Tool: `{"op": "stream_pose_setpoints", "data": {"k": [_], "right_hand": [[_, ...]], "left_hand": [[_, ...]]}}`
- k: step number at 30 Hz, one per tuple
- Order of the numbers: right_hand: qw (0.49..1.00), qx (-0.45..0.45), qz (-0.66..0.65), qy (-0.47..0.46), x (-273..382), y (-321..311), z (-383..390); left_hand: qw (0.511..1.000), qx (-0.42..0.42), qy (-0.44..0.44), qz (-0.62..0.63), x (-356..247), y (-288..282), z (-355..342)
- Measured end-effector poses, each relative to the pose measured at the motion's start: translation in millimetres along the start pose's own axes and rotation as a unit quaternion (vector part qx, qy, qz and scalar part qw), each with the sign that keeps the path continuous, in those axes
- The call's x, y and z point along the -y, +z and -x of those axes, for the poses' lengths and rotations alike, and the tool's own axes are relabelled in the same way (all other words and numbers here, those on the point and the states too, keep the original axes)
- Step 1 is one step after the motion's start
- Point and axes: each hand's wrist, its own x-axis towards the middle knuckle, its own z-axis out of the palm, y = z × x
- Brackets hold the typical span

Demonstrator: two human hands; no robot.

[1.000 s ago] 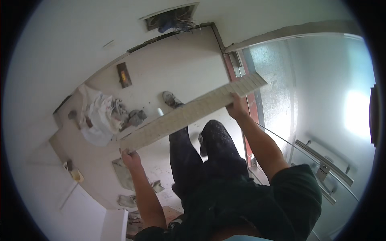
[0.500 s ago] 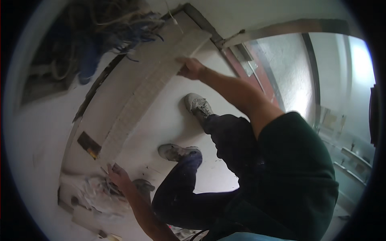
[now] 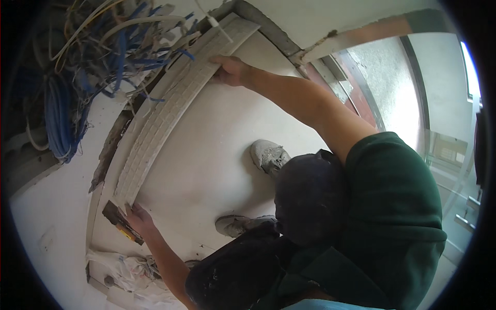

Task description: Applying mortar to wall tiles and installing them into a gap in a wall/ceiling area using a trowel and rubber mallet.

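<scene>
A long pale tile strip (image 3: 160,122), ribbed with a grid pattern on the upward face, lies lengthwise along the wall base at the left, close over the floor. My right hand (image 3: 230,71) grips its upper part. My left hand (image 3: 139,218) grips its lower end. Beside my left hand lies a dark trowel (image 3: 112,215) with a yellow mark. Whether the strip touches the floor, I cannot tell.
Tangled cables (image 3: 64,113) spill from a wall opening. My shoes (image 3: 268,155) stand on the pale floor (image 3: 201,160). Crumpled white sheeting (image 3: 121,271) lies at the lower left. A doorway with a reddish sill (image 3: 354,90) is at the right.
I have crouched lower and turned toward the wall with the cables. The tile strip, held in both hands, has moved from in front of my legs to along the wall base.
</scene>
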Motion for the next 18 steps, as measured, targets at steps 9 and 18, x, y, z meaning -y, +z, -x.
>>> {"op": "stream_pose_setpoints", "data": {"k": [9, 18], "right_hand": [[0.997, -0.063, 0.051, -0.007, 9.2, 10.0, -24.6], [0.985, 0.117, 0.124, -0.041, 8.2, -1.5, -52.7]], "left_hand": [[0.998, -0.005, -0.050, -0.025, -1.0, 19.0, -34.1], [0.999, 0.015, -0.016, 0.036, -36.3, 46.6, -39.4]]}}
